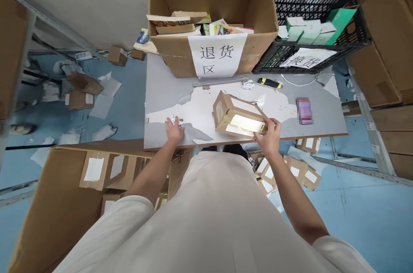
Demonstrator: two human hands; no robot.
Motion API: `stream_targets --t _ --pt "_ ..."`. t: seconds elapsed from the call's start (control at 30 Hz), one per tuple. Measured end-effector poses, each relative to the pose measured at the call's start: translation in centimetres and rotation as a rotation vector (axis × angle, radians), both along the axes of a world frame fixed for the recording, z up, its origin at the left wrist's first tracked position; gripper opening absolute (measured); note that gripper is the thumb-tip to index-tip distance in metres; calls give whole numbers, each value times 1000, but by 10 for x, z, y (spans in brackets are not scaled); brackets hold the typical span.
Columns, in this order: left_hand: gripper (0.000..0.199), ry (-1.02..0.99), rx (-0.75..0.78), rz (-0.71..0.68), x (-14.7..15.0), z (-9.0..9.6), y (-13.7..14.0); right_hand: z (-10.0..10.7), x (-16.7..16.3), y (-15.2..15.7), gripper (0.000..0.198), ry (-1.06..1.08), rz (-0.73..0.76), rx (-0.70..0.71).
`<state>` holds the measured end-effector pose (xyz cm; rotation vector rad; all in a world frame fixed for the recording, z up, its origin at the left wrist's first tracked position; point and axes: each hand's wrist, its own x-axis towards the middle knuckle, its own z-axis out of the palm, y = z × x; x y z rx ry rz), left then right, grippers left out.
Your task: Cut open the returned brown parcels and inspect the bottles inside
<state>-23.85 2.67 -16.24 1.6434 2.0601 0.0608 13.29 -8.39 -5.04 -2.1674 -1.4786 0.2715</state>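
Observation:
A small cardboard box (243, 107) with white labels on its sides lies tilted over the worktable (167, 88). My right hand (270, 137) is closed on the box's right end, thumb at the near edge and fingers behind. At the table's left front, my left hand (174, 131) rests with its fingers apart, touching or right beside a small crumpled white scrap (173, 119). Torn grey and white covering shows on the tabletop around both hands. Behind the box are a black and yellow box cutter (269, 82) and a crumpled paper wad (248, 85).
A big open carton (167, 55) of books stands at the table's back. To its right is a black crate (322, 51) with green-and-white boxes. A purple pixelated item (304, 111) lies right. Another large carton (61, 187) at lower left holds parcels. Parcels (295, 169) litter the floor.

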Motion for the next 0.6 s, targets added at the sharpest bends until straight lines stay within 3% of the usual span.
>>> stream_targets --t 0.1,0.23,0.3,0.37,0.5,0.6 --pt "47 11 -22 -61 -13 -13 10 -3 0 -9 60 27 9 -18" --pt "48 -151 187 -65 13 7 10 1 -2 -19 54 44 -13 -84" --pt "51 -378 272 -38 47 28 5 9 -1 -29 53 54 -73 -90" --pt "54 -619 217 -75 90 53 -6 21 1 -45 55 54 -167 -64" --pt "63 -910 38 -310 179 99 -38 43 7 -108 57 -13 -411 14" --pt "74 -1049 -226 -567 240 114 -68 49 9 -176 58 -62 -625 53"
